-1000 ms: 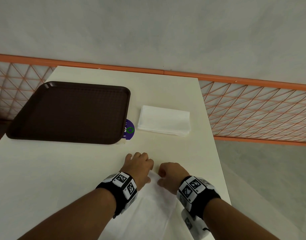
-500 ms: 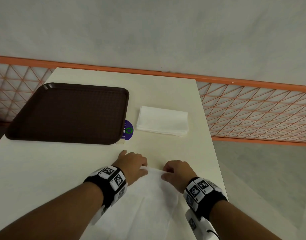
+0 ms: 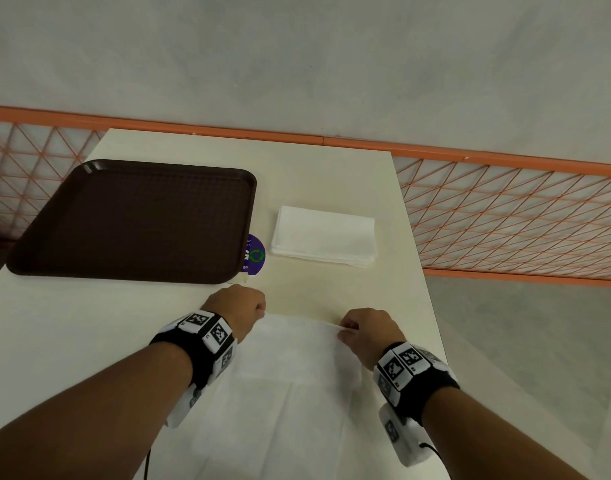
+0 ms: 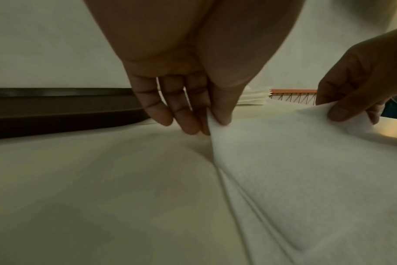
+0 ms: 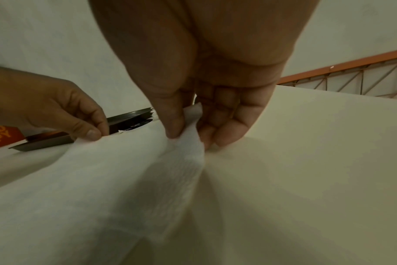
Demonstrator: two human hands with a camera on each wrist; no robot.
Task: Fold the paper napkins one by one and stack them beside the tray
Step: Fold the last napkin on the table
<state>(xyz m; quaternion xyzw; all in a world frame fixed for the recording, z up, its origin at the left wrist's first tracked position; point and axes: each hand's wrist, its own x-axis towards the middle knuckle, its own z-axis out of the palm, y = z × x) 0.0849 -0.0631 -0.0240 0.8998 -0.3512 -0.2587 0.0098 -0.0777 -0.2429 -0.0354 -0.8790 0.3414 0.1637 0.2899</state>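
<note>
A white paper napkin lies spread on the near part of the cream table. My left hand pinches its far left corner between thumb and fingers. My right hand pinches the far right corner, lifting that edge slightly. The napkin sags between the two hands. A stack of folded white napkins sits to the right of the dark brown tray.
A purple round sticker peeks from under the tray's near right corner. An orange mesh railing runs behind and to the right of the table. The table's right edge drops to a grey floor.
Both hands slid apart along the napkin's far edge, the left going left and the right going right. The napkin is now spread wider, with each hand at a corner.
</note>
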